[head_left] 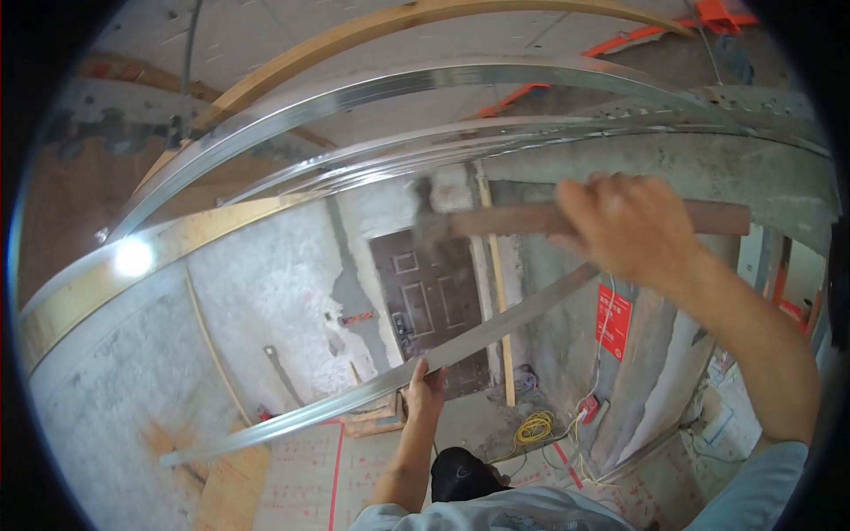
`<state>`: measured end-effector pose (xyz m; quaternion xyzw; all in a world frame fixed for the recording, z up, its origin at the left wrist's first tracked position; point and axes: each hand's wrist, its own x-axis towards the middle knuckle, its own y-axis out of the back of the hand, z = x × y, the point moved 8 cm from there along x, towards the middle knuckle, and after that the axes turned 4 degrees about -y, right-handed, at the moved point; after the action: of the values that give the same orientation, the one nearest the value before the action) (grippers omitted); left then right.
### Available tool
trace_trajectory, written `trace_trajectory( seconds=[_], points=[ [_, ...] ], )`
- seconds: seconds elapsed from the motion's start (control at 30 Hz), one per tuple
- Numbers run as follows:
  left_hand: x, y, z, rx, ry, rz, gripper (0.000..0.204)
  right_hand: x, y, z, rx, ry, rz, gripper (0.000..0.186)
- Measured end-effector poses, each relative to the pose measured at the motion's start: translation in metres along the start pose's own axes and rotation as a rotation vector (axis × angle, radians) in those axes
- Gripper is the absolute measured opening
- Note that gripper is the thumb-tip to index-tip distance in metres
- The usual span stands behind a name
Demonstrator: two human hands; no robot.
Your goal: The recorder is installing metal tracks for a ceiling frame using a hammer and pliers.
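Observation:
My right hand (630, 228) is raised and closed around the brown wooden handle of a hammer (500, 219). Its blurred metal head (431, 226) points left, just below the overhead metal rails (398, 84). Lower down, my left hand (425, 389) grips a long silver metal strip (292, 420). The strip slants from the lower left up to the right, passing under my right hand.
Wooden battens (354, 35) and metal channels cross the concrete ceiling. A dark brown door (434, 301) stands in the rough grey wall ahead. Below lie a yellow cable coil (534, 427) and wooden boards (226, 487). A red sign (613, 320) hangs on a column; orange pipes (708, 18) run overhead.

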<state>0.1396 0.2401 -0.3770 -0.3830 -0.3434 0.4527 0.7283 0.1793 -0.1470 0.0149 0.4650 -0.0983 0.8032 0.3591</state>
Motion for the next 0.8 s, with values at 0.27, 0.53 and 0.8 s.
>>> trace_trajectory(
  seconds=[0.27,0.53,0.8],
  points=[
    [-0.054,-0.103,0.062,0.055,-0.062,-0.231,0.016,0.048,0.028,0.012,-0.086,0.032,0.099,0.037],
    [-0.049,-0.171,0.136,0.095,-0.160,-0.422,0.018,-0.063,-0.001,0.029,0.110,-0.176,-0.148,0.038],
    [-0.082,-0.275,0.198,0.099,-0.212,-0.740,0.027,-0.207,-0.129,0.105,1.049,-1.383,0.580,0.036]
  ],
)
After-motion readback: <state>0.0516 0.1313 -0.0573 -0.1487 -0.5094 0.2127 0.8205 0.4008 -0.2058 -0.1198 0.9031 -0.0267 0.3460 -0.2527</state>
